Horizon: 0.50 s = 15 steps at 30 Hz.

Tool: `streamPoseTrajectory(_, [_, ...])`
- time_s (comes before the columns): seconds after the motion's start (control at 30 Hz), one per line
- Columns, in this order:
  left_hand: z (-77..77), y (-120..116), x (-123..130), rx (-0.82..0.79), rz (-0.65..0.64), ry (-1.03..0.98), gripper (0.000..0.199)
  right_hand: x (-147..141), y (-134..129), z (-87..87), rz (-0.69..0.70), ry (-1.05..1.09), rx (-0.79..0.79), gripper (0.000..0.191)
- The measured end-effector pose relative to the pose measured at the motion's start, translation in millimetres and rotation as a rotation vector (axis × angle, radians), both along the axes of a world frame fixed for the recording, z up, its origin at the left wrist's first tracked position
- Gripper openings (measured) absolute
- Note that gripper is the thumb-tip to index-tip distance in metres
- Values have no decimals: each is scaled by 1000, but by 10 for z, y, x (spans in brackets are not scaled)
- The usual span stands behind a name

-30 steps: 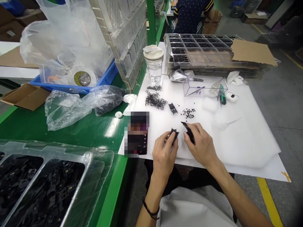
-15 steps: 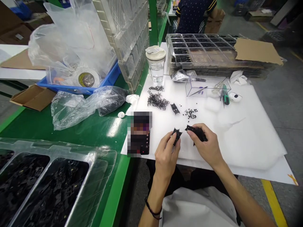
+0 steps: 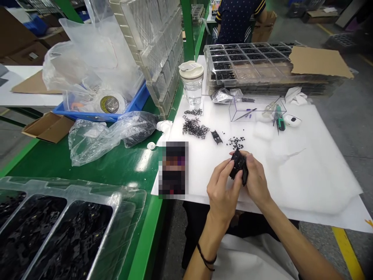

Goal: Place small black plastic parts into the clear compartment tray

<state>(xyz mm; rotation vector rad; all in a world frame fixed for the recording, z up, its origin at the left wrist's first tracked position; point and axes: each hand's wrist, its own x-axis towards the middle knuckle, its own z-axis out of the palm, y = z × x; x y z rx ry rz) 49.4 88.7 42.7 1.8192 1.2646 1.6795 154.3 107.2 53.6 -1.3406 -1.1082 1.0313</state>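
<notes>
Over the white foam sheet, my left hand [image 3: 223, 187] and my right hand [image 3: 257, 181] are together, fingers closed around black plastic parts [image 3: 239, 165]. The parts touch, and where one ends and the other begins is hard to tell. Just beyond my fingers lies a scatter of tiny black pieces [image 3: 237, 142]. A single black part [image 3: 216, 137] rests left of them. Farther left is a heap of thin black clips [image 3: 194, 127], with a smaller group of clips [image 3: 193, 112] behind it.
A blurred phone [image 3: 173, 169] lies at the left edge of the foam. Behind stand a lidded cup [image 3: 194, 83], a clear box [image 3: 247, 111] and stacked trays [image 3: 250, 70]. A tray of black parts [image 3: 70, 194] is at lower left. A person [image 3: 239, 19] sits beyond.
My left hand has moved right, bringing its black part against the one in my right hand. The hands were apart before. The view has shifted slightly.
</notes>
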Motion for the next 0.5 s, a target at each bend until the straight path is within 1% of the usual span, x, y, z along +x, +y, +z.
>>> streamPoseTrajectory(0.07, [-23,15,10,9,-22,3,32,10,1,8,25,15,-6,43])
streamPoseTrajectory(0.17, [-45,7,-21,8,-57,14,34,6,8,40,49,14,-19,27])
streamPoseTrajectory(0.23, [-49,-11,-47,-1,-75,23,38,-2,15,53,48,13,-31,21])
streamPoseTrajectory(0.37, [-49,-43,-71,-27,-122,43,44,1,16,18,11,40,-57,19])
streamPoseTrajectory(0.5, [-57,-45,-76,-18,-173,48,47,21,-5,-40,-20,86,-67,18])
